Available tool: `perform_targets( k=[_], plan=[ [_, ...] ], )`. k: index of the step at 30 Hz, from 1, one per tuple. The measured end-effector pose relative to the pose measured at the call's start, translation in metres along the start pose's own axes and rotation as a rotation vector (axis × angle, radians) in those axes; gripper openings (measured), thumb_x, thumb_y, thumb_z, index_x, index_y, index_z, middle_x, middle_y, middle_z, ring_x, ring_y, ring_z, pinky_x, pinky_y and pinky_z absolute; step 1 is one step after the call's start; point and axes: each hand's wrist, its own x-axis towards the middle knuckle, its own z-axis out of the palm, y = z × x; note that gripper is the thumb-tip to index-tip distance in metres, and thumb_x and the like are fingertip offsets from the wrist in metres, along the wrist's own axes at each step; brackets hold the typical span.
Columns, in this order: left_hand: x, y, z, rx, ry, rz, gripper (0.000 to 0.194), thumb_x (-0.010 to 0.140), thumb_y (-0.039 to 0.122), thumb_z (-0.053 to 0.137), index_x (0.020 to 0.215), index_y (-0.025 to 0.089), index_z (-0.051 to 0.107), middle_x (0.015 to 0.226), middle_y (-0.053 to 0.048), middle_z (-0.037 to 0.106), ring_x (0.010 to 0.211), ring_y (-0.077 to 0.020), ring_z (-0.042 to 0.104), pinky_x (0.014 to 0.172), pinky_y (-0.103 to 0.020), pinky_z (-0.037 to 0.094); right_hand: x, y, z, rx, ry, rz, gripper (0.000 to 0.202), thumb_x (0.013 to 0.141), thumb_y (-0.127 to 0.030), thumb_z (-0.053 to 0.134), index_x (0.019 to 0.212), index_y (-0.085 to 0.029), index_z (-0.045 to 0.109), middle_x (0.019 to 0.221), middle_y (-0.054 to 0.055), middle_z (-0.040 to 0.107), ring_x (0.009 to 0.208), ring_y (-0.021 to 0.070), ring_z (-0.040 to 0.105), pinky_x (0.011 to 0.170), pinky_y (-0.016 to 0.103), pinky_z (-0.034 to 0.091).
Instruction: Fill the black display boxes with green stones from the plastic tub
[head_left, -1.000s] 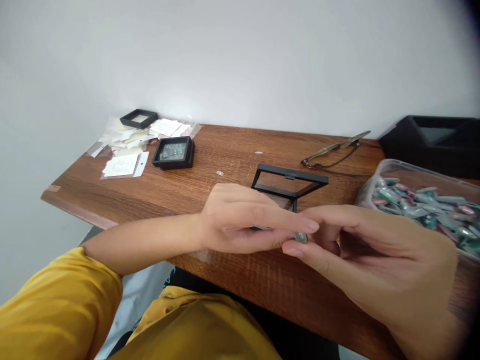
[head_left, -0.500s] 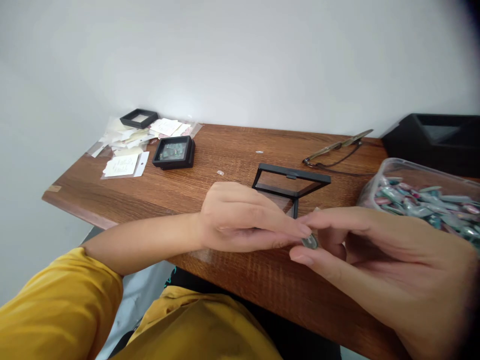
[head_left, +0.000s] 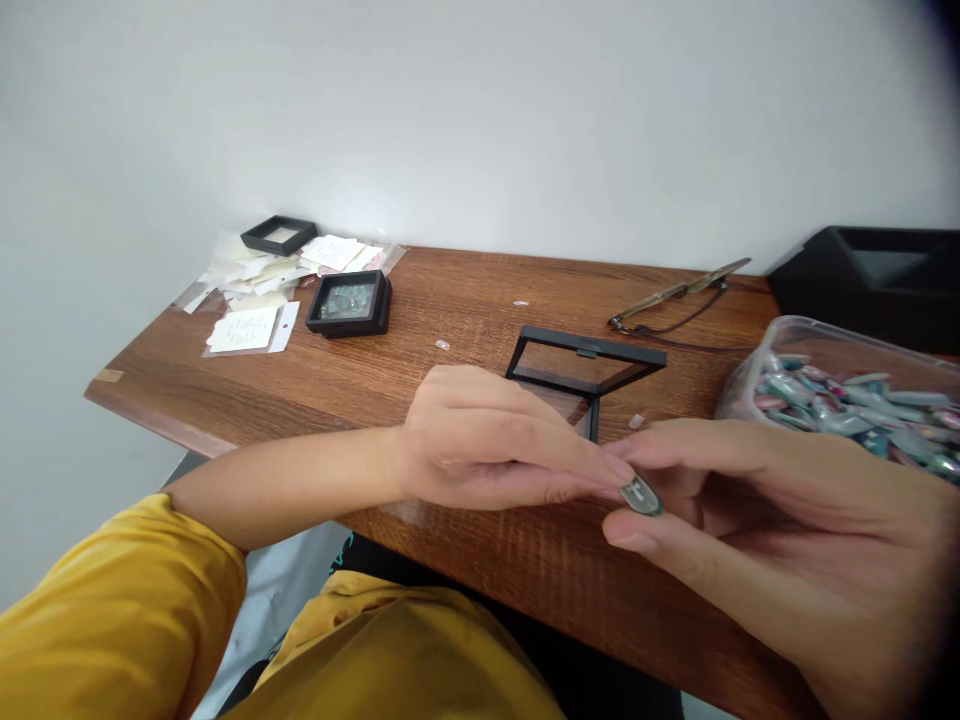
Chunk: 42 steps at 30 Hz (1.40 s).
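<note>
A glossy grey-green press-on nail (head_left: 642, 496) with a pale mark sticks out from the fingertips of my left hand (head_left: 502, 445), which pinches its near end. My right hand (head_left: 780, 530) is around the nail's other end, its thumb and forefinger apart. The forefinger is close to my left fingertips; whether the thumb touches the nail I cannot tell. Behind my left hand stands a black frame box (head_left: 589, 360) with a clear window, its lid raised. Its lower half is partly hidden by that hand.
A clear plastic tub (head_left: 739, 385) of press-on nails stands at right, beside a black box (head_left: 862, 280). Eyeglasses (head_left: 675, 292) lie near the wall. At left are a closed frame box (head_left: 349, 302), another black frame (head_left: 279, 235) and paper cards (head_left: 244, 328). Small clear pieces (head_left: 442, 345) lie on the table.
My right thumb and forefinger have shifted slightly right, away from my left fingertips. More of the press-on nail shows, and a small clear piece behind the right hand is now better seen.
</note>
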Motion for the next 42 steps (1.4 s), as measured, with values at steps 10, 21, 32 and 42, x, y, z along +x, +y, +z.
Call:
perform_targets(
  k=[10, 21, 32, 42],
  plan=[
    [-0.001, -0.001, 0.000, -0.009, 0.010, 0.005, 0.004, 0.089, 0.020, 0.073, 0.089, 0.018, 0.070, 0.078, -0.001, 0.078, 0.067, -0.0077, 0.074, 0.068, -0.012, 0.060, 0.002, -0.003, 0.000, 0.013, -0.030, -0.016, 0.026, 0.080, -0.031, 0.080, 0.104, -0.031, 0.070, 0.065, -0.003, 0.069, 0.043, 0.0106, 0.055, 0.035, 0.024, 0.040],
    [-0.002, -0.009, -0.006, 0.119, -0.053, 0.142, 0.009, 0.087, 0.029, 0.075, 0.091, 0.022, 0.071, 0.079, 0.004, 0.078, 0.058, -0.0066, 0.071, 0.055, -0.017, 0.057, 0.003, -0.004, -0.001, -0.023, -0.010, -0.001, 0.021, 0.078, -0.035, 0.082, 0.096, -0.032, 0.071, 0.062, -0.004, 0.065, 0.042, 0.0100, 0.050, 0.036, 0.025, 0.037],
    [-0.006, -0.018, -0.012, 0.180, -0.082, 0.223, 0.012, 0.084, 0.030, 0.078, 0.094, 0.025, 0.073, 0.082, 0.007, 0.079, 0.055, -0.0058, 0.069, 0.052, -0.019, 0.054, 0.004, 0.001, -0.004, -0.055, -0.014, -0.057, 0.022, 0.077, -0.026, 0.082, 0.096, -0.026, 0.070, 0.064, -0.005, 0.064, 0.046, 0.0075, 0.051, 0.039, 0.021, 0.040],
    [-0.006, -0.012, -0.011, 0.162, -0.075, 0.129, 0.015, 0.087, 0.028, 0.076, 0.098, 0.019, 0.071, 0.086, 0.002, 0.079, 0.070, -0.0071, 0.074, 0.064, -0.016, 0.057, 0.006, 0.000, -0.003, -0.059, -0.020, -0.050, 0.023, 0.079, -0.028, 0.082, 0.098, -0.029, 0.070, 0.061, -0.006, 0.061, 0.045, 0.0071, 0.049, 0.039, 0.020, 0.040]
  ],
)
